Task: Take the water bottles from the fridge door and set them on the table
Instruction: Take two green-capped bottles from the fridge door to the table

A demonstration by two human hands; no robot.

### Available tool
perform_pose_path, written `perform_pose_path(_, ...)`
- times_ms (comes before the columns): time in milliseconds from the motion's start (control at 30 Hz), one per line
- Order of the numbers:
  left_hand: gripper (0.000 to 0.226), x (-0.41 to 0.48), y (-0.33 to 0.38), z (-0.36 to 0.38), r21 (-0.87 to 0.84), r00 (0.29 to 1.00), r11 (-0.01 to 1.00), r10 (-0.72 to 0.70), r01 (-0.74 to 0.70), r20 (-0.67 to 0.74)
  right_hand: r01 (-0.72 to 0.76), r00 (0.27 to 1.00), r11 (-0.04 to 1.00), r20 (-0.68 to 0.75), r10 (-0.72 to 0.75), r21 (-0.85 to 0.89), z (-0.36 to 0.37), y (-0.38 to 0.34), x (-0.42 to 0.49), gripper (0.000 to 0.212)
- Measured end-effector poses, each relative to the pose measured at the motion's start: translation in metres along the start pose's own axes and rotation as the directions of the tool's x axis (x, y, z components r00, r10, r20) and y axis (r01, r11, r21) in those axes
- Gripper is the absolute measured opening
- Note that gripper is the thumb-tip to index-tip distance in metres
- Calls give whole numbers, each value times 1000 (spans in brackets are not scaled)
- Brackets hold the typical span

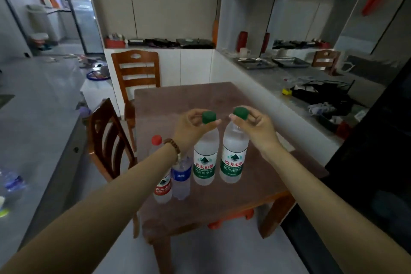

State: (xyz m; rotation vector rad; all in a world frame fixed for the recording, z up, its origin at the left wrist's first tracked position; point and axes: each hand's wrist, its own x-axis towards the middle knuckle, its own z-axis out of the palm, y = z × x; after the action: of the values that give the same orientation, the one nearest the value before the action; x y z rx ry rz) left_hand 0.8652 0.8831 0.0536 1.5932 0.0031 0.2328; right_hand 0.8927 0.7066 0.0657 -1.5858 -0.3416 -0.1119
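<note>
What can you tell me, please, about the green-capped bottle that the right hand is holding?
The right green-capped bottle is clear plastic, looks full of water and stands upright on the brown table. It has a dark green screw cap and a green and white label with a mountain logo and Chinese characters. The right hand pinches its cap. It stands close beside a matching bottle; whether they touch is unclear.

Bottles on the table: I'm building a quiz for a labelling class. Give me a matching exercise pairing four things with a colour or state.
Things:
1. left bottle held by the left hand
2. red-capped bottle
3. blue-label bottle
4. wooden chair

Descriptions:
A. blue label, cap hidden by the forearm
B. green cap, held by the neck
C. red cap, red label
D. empty, behind the table

Pairs: 1-B, 2-C, 3-A, 4-D
</note>
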Motion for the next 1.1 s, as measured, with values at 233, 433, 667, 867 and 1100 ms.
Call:
perform_pose_path(233,27,64,-49,1,220,999,975,31,-24,-26,-67,981,998,184,69,-21,-5,69,75,24)
perform_pose_path(433,28,85,-80,-10,324,998,946,3,19,-65,-87,948,996,305,93,-34,2,119,102,25)
perform_pose_path(667,34,93,-100,-17,398,997,915,-58,72,-48,-122,921,991,366,137,-64,14,162,112,32)
perform_pose_path(867,35,102,-109,-24,566,990,820,-134,85,45,-174,893,982,410,187,-70,16,187,119,27)
perform_pose_path(1100,34,113,-113,-26,632,981,770,-173,81,84,-183,890,980,412,198,-75,19,196,123,28)
